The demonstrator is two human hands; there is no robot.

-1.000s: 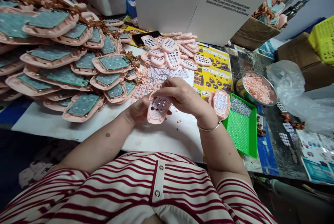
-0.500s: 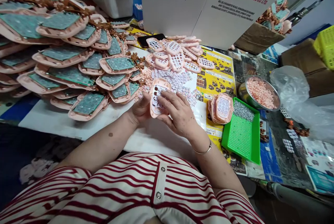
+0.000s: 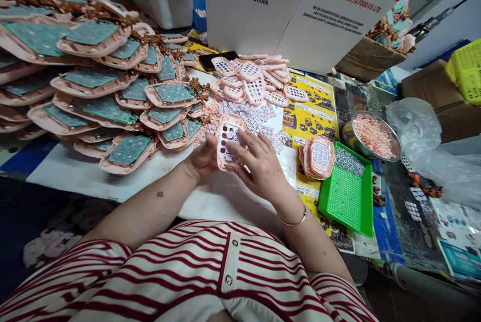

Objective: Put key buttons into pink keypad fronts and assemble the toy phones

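A rounded pink plastic shell (image 3: 227, 137), pierced by rows of small holes, is gripped at its edge by the left hand (image 3: 203, 157) above the white tabletop (image 3: 210, 197). Its perforated face is pressed by the flattened right hand (image 3: 261, 167).

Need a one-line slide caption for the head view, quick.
Left hand holds a pink keypad shell while right hand presses its face, beside stacked shells and a green tray.

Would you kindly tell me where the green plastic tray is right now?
In the head view, the green plastic tray lies right of the person's right hand, just beside the small stack of pink keypad shells and below the round metal bowl.
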